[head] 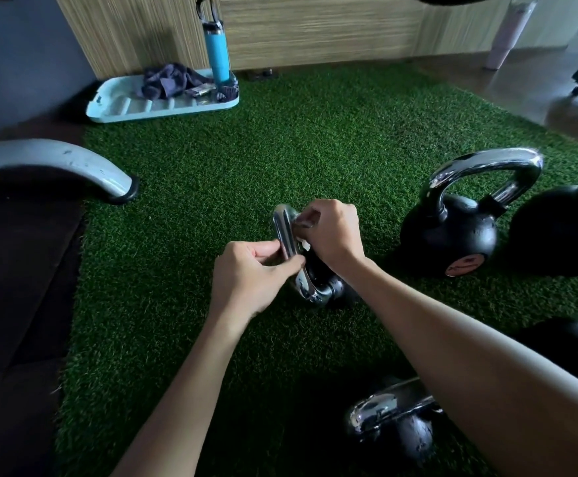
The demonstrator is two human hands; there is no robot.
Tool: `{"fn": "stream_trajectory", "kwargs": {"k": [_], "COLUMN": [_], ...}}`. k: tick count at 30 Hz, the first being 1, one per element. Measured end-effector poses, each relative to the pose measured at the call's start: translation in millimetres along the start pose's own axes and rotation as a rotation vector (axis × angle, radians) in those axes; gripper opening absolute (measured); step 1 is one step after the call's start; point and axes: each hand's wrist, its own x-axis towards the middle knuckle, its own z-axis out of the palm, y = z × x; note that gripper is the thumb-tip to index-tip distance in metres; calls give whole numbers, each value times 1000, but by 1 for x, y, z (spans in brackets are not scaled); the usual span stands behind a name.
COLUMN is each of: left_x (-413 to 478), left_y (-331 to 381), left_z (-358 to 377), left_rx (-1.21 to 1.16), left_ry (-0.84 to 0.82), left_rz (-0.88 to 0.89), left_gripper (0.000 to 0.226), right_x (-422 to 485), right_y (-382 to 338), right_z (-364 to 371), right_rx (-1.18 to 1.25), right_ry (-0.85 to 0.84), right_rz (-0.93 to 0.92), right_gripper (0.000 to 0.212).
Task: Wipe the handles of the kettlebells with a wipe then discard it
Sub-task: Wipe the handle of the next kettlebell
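The left hand (246, 273), its forearm reaching in from the lower edge, pinches the shiny chrome loop handle (285, 232) of a small black kettlebell (328, 287) between thumb and curled fingers. The right hand (328, 232), wrist bent downward, is curled round a crumpled white wipe (304, 243) pressed against the handle's right side. The kettlebell sits on green artificial turf (246, 160), with two larger black kettlebells (452, 232) to its right and a fourth kettlebell (401, 428) under the right forearm.
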Motion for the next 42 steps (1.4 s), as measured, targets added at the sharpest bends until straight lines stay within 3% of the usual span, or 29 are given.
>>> {"fn": "stream_trajectory", "kwargs": {"k": [1,5,11,15,18,27,30,32,34,36,42], "left_x": [1,17,77,104,107,86,64,28,-25,-80,-234], "left_y": [7,39,93,126,137,109,109,114,126,137,180], "left_z": [2,8,17,25,18,3,15,28,43,60,113], "left_rx": [51,202,371,537,667,705,818,655,426,321,408], "left_ry": [4,-22,-312,-599,-697,-550,-293,-112,-50,-97,-348], "left_rz": [22,102,166,313,429,484,592,708,786,822,766], "left_gripper": [21,29,27,58,65,65,63,47,25,16,34], "right_x": [2,2,-31,-48,-58,-87,-99,-113,-131,-154,-276], "right_y": [5,13,28,33,36,21,12,4,-7,-14,4], "right_z": [-2,-38,-105,-124,-131,-149,-178,-211,-252,-297,-427], "right_rx": [24,46,-69,-72,-63,-64,-72,-112,-177,-234,-319], "right_ry": [-19,56,142,179,186,126,135,121,85,54,-88], "right_rz": [37,162,269,307,291,235,199,182,143,107,30], "right_gripper": [35,28,24,20,17,16,15,14,14,16,16]}}
